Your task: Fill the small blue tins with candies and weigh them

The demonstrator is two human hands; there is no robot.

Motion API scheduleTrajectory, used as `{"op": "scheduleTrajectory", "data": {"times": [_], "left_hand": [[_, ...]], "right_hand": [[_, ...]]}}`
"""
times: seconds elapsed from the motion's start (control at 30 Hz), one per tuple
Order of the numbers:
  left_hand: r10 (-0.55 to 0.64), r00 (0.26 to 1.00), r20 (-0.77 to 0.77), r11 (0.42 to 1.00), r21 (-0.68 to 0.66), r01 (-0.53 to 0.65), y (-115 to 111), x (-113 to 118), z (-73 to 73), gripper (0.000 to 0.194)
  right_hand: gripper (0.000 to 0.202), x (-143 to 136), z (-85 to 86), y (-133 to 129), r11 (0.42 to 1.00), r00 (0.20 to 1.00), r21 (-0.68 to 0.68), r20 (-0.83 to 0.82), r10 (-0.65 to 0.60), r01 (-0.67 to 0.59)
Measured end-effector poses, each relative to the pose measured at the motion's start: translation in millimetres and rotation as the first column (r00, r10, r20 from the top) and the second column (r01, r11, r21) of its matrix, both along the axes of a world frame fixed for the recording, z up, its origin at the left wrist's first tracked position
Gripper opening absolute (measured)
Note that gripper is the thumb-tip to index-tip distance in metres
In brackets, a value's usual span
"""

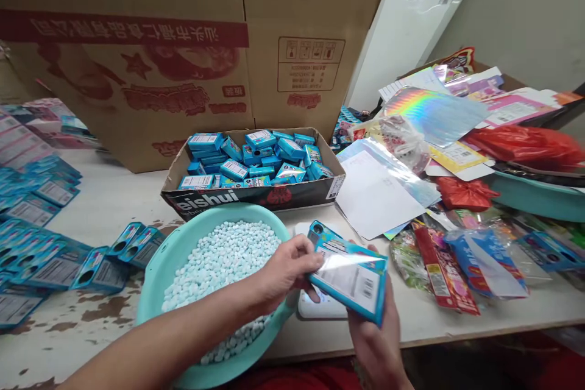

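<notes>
A small blue box (350, 274) with a white label and barcode is held between both hands, tilted, its end flap with a round hole at the upper left. My left hand (292, 268) pinches the box's left edge with thumb and fingers. Around its right side and underneath, my right hand (377, 329) is wrapped. Below my left forearm stands a turquoise basin (148, 292) filled with pale blue candies (223, 256). Partly hidden behind the hands is a white device (320, 309) on the table.
Behind the basin, a cardboard tray (256, 198) holds several blue boxes. More blue boxes (55, 259) stand at the left. A large carton (192, 73) rises behind. Sheets (381, 189), a red packet (443, 271) and bags cover the right side of the table (429, 323).
</notes>
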State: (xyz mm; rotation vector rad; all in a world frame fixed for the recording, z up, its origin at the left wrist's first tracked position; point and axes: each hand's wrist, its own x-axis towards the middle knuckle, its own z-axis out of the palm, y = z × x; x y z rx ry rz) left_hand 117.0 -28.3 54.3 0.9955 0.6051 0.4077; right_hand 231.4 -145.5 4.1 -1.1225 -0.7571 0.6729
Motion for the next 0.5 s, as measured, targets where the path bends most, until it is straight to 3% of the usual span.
{"op": "scheduleTrajectory", "data": {"times": [0.07,0.1,0.2,0.27,0.33,0.4,0.43,0.5], "left_hand": [[-0.013,0.998,-0.062,0.975,0.219,0.026,-1.1,8.5,4.4,0.031],[0.017,0.993,-0.114,0.932,0.360,0.026,-1.8,11.3,5.3,0.026],[0.141,0.967,-0.211,0.687,0.724,0.057,-5.6,16.5,3.2,0.020],[0.153,0.964,-0.217,0.558,0.824,0.097,-10.7,19.6,0.7,0.025],[0.151,0.955,-0.256,0.546,0.827,0.135,-18.8,23.2,0.3,0.022],[0.139,0.931,-0.337,0.612,0.769,0.187,-28.3,26.2,2.6,0.020],[0.110,0.919,-0.380,0.642,0.732,0.226,-32.5,27.2,4.5,0.021],[-0.005,0.902,-0.431,0.650,0.684,0.331,-35.7,29.0,8.1,0.029]], "right_hand": [[0.081,13.8,-2.5,-11.8,0.984,0.983,-0.012,0.043,-0.178,0.179],[0.077,20.5,-4.2,-17.2,0.963,0.956,-0.009,0.116,-0.268,0.271],[0.074,32.0,-10.7,-29.3,0.916,0.828,0.010,0.424,-0.368,0.402],[0.077,29.5,-16.0,-32.1,0.906,0.716,0.009,0.610,-0.341,0.423],[0.084,21.8,-22.3,-30.0,0.905,0.592,0.025,0.748,-0.299,0.424],[0.087,14.4,-29.8,-25.5,0.921,0.498,0.044,0.831,-0.249,0.388],[0.085,12.6,-34.0,-23.5,0.924,0.479,0.043,0.845,-0.236,0.379],[0.080,14.7,-42.1,-22.2,0.916,0.508,0.025,0.826,-0.245,0.401]]}}
